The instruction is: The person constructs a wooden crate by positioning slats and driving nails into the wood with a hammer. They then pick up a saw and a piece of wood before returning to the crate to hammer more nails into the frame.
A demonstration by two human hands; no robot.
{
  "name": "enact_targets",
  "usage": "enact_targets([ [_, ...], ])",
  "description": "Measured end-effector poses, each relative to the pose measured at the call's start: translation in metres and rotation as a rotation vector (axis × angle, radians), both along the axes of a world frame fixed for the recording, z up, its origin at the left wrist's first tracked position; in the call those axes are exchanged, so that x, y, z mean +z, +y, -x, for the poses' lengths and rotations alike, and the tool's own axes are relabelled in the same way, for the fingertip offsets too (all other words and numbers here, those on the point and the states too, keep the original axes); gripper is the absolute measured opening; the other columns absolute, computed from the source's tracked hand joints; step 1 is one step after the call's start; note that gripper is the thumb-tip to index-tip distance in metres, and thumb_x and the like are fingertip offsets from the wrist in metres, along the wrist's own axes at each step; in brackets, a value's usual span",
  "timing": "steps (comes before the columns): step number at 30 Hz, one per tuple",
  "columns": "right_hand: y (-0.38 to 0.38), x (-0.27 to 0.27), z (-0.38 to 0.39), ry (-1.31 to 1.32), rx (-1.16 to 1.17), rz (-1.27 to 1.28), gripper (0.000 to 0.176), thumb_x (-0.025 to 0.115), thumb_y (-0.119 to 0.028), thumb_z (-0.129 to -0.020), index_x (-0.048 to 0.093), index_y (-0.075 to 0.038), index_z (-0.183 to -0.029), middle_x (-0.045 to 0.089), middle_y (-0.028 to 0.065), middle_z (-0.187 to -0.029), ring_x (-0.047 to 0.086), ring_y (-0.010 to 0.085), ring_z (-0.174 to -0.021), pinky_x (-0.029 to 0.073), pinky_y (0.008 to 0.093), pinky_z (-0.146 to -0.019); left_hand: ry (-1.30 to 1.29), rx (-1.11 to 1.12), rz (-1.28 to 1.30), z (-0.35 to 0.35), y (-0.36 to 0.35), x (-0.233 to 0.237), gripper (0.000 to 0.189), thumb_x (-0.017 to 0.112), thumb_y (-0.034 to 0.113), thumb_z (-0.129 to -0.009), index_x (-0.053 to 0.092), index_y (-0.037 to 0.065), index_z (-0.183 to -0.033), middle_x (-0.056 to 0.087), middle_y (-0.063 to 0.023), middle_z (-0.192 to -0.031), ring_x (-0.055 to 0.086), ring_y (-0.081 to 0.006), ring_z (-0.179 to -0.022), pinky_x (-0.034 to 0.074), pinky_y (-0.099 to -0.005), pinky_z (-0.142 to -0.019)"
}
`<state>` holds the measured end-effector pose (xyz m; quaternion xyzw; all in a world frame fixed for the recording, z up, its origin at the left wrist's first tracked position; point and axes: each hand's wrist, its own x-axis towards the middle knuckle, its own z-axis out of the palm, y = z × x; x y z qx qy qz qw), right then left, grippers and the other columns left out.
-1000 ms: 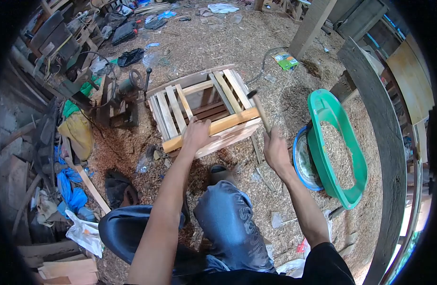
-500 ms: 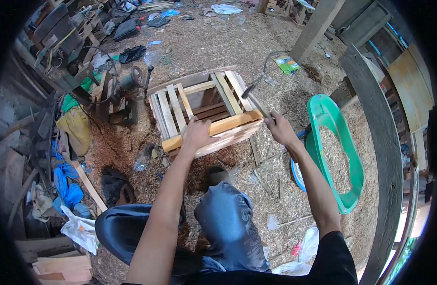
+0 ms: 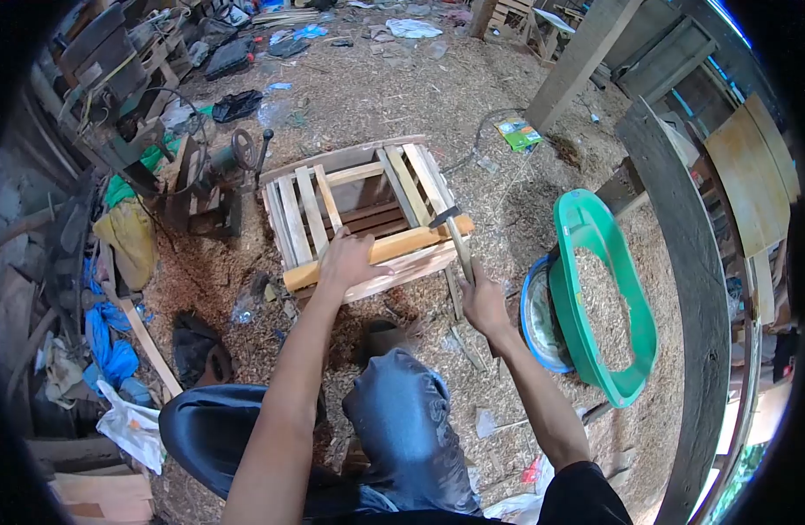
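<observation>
**Position.** The slatted wooden crate (image 3: 359,197) stands on the sawdust-strewn floor (image 3: 394,96), just ahead of the person's knees.

**Hands.** They are apart. The left hand (image 3: 348,261) lies spread on a pale batten (image 3: 411,242), pressing it across the crate's near top edge. The right hand (image 3: 483,302) is clamped on the handle of a hammer (image 3: 459,245), whose head is at the batten's right end.

**Progress, as judged.** The top slats are seated on both sides, with the middle open. The batten appears to be mid-fixing. No nails can be made out.

**Surroundings.** A green tub (image 3: 595,289) of shavings stands to the right.

Crate (image 3: 299,210) on the sawdust floor (image 3: 376,96), hammer (image 3: 458,245) at its right corner, tub (image 3: 586,219) farther right.
</observation>
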<state>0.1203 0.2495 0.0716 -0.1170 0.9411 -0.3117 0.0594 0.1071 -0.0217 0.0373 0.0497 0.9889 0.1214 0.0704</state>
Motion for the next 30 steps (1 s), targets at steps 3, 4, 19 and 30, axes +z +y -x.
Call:
enact_targets([
  [3,0.004,-0.012,-0.012,0.061,0.121,0.033,0.055,0.049,-0.005,-0.088,0.029,0.003,-0.139,0.059,0.0373,-0.091,0.058,0.0549,-0.082,0.048,0.0556,-0.075,0.021,0.005,0.003,0.001,0.002,-0.002,0.070,0.067,0.066,-0.068,0.062,0.003,-0.098,0.067,-0.0196,-0.081,0.065,-0.0311,-0.086,0.034,-0.0417,-0.105],
  [4,0.003,-0.011,-0.014,0.068,0.162,0.037,0.057,0.048,-0.005,-0.089,0.027,0.002,-0.141,0.059,0.0376,-0.093,0.057,0.0556,-0.082,0.049,0.0559,-0.074,0.056,0.000,0.007,0.001,0.001,-0.008,0.069,0.067,0.066,-0.068,0.062,0.003,-0.097,0.067,-0.0193,-0.079,0.065,-0.0311,-0.083,0.035,-0.0410,-0.103],
  [19,-0.004,0.003,-0.022,0.061,0.059,0.011,0.057,0.045,-0.001,-0.086,0.034,-0.007,-0.142,0.059,0.0363,-0.097,0.061,0.0503,-0.082,0.051,0.0546,-0.073,-0.060,-0.005,0.011,0.004,0.001,-0.001,0.067,0.067,0.060,-0.072,0.060,0.001,-0.105,0.068,-0.0213,-0.089,0.064,-0.0306,-0.092,0.033,-0.0427,-0.107],
  [30,-0.005,0.004,-0.038,0.067,0.055,0.063,0.055,0.049,-0.003,-0.087,0.035,-0.001,-0.140,0.060,0.0349,-0.084,0.060,0.0504,-0.076,0.049,0.0539,-0.069,0.062,-0.048,0.018,0.000,-0.006,-0.019,0.063,0.068,0.061,-0.071,0.061,0.005,-0.098,0.066,-0.0195,-0.081,0.064,-0.0320,-0.091,0.031,-0.0443,-0.108],
])
